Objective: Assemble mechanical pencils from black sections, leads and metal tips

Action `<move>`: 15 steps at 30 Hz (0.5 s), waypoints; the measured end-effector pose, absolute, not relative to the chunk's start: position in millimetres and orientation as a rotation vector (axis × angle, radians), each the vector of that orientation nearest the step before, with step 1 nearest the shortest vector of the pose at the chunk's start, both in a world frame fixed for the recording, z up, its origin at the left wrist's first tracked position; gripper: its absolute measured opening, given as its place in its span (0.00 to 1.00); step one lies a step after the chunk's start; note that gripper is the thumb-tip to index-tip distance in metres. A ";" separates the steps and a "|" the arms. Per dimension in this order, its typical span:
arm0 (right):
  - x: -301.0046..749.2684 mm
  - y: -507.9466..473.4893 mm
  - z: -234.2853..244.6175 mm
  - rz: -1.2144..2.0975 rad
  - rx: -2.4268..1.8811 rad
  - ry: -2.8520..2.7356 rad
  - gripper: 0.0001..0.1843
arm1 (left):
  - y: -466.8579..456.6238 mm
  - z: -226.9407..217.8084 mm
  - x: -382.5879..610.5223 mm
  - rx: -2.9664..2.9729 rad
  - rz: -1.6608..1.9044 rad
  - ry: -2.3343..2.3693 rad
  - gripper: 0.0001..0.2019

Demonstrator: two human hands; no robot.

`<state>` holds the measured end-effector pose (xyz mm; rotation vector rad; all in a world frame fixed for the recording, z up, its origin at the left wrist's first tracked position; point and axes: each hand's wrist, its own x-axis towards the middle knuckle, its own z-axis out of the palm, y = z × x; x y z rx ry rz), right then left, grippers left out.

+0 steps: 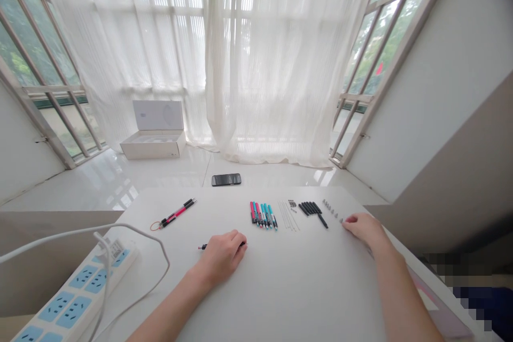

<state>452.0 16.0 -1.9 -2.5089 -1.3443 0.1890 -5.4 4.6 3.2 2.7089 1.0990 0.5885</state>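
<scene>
My left hand rests on the white table, its fingers closed round a pen; one dark end with a pinkish tip sticks out to the left, and most of it is hidden. At the right, the thumb and forefinger of my right hand pinch at the near end of a row of small grey pen tips. Left of that row lie several black rubber grips, then small springs, thin refills and several pen barrels in red and teal.
Two pens lie together at the left with a rubber band by them. A power strip with a white cable covers the near left. Behind the table are a phone and an open white box.
</scene>
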 end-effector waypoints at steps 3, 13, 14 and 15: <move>449.0 18.7 -4.1 0.129 -2.475 -1.377 0.07 | 4.7 2.6 -5.6 2.702 0.604 1.095 0.08; 442.0 24.2 -7.9 0.036 -2.406 -1.405 0.07 | 4.9 3.0 -5.4 2.707 0.600 1.098 0.09; 441.0 24.8 -8.4 0.024 -2.400 -1.404 0.07 | 5.0 2.8 -5.4 2.706 0.604 1.099 0.09; 440.0 25.4 -8.9 0.011 -2.394 -1.405 0.07 | 5.0 2.7 -5.5 2.703 0.609 1.099 0.09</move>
